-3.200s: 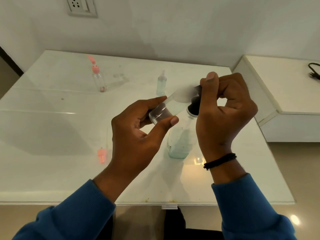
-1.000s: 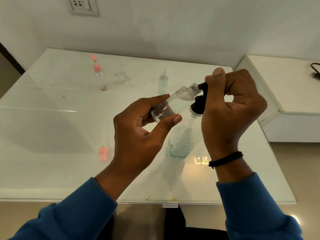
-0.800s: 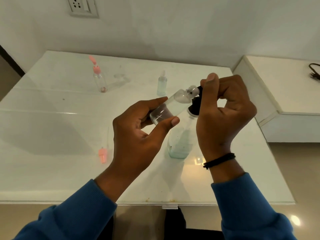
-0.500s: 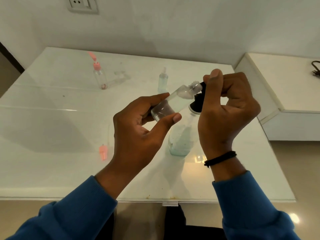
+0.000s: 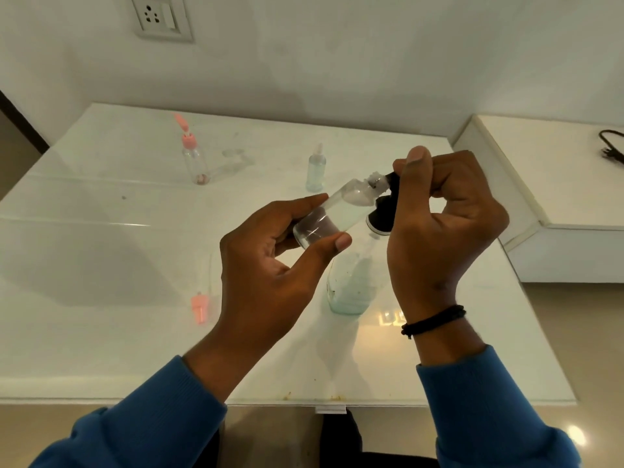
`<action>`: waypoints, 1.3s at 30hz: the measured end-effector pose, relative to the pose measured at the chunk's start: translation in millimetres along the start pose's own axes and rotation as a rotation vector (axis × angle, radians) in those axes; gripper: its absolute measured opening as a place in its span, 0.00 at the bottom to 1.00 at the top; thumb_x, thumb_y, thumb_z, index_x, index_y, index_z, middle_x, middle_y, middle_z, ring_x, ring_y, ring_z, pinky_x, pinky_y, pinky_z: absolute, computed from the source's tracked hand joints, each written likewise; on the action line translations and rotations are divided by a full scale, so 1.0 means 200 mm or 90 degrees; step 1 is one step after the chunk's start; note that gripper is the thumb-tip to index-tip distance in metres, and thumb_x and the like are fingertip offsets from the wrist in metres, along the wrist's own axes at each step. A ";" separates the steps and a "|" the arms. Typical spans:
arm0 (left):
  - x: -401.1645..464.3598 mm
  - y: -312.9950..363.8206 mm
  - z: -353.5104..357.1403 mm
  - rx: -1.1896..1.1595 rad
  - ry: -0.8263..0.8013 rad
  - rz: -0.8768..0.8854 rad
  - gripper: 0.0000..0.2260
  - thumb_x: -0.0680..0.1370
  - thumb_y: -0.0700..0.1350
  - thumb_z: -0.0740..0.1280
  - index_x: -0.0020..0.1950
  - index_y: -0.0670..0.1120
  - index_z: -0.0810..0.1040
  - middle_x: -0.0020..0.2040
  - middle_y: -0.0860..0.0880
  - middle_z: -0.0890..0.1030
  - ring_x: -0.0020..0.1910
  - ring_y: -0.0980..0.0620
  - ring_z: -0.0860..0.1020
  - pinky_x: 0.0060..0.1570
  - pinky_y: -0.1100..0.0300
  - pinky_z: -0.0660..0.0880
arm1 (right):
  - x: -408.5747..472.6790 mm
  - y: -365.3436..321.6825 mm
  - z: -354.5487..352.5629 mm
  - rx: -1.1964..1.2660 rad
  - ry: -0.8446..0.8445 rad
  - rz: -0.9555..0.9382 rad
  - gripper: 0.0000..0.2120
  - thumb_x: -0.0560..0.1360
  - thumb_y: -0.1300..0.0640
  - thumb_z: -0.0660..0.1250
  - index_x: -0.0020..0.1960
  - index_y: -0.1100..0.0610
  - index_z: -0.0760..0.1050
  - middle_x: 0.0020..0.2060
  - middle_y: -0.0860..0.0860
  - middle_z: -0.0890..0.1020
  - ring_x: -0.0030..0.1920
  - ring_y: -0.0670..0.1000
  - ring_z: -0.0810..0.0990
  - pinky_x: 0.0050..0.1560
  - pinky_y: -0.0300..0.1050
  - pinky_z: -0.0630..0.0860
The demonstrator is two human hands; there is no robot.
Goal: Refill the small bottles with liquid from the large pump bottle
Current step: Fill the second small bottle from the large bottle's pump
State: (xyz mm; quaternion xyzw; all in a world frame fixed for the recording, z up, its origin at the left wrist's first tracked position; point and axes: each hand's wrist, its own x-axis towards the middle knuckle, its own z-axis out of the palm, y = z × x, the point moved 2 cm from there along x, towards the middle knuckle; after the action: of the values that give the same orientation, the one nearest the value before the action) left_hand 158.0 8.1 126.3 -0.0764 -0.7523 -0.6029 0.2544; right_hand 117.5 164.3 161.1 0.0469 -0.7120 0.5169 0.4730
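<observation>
Head view shows the large pump bottle (image 5: 351,285) standing below the right hand (image 5: 445,224), whose fingers curl around its black pump head, while the left hand (image 5: 270,275) pinches a tilted small bottle (image 5: 332,212), mouth against the nozzle, seemingly to catch liquid.

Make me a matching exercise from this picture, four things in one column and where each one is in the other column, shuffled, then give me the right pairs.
Things
1. small clear bottle
2. large pump bottle
3. loose pink cap
4. pink-capped bottle

Places
A. standing at the far left of the table, cap flipped open
B. held tilted in the left hand, neck at the pump nozzle
C. lying on the table left of the left hand
D. standing on the table, right hand on its black pump

Pairs: 1-B, 2-D, 3-C, 4-A
</observation>
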 end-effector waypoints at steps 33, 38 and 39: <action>0.05 -0.04 -0.06 -0.088 -0.022 -0.076 0.19 0.75 0.45 0.75 0.64 0.40 0.81 0.57 0.48 0.85 0.56 0.50 0.84 0.57 0.59 0.81 | 0.02 -0.04 -0.01 -0.024 0.001 -0.031 0.11 0.81 0.60 0.69 0.39 0.54 0.76 0.33 0.52 0.79 0.36 0.54 0.79 0.38 0.35 0.73; 0.04 -0.03 -0.05 -0.109 -0.051 -0.110 0.19 0.76 0.47 0.74 0.64 0.40 0.79 0.57 0.46 0.85 0.57 0.49 0.84 0.58 0.56 0.81 | 0.01 -0.05 -0.01 -0.031 0.001 -0.035 0.10 0.79 0.57 0.72 0.40 0.54 0.76 0.34 0.45 0.78 0.35 0.51 0.77 0.38 0.36 0.73; 0.04 -0.04 -0.05 -0.113 -0.055 -0.118 0.20 0.76 0.47 0.74 0.65 0.40 0.78 0.58 0.46 0.85 0.58 0.47 0.84 0.59 0.53 0.81 | 0.01 -0.05 -0.01 -0.037 -0.002 -0.034 0.10 0.79 0.56 0.73 0.40 0.53 0.76 0.34 0.43 0.78 0.35 0.51 0.77 0.38 0.39 0.74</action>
State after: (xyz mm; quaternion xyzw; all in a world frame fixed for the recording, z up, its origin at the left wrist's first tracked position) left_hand 150.3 -5.8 125.6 -0.0544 -0.7098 -0.6844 0.1574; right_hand 123.6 162.3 170.4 0.0526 -0.7261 0.4830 0.4864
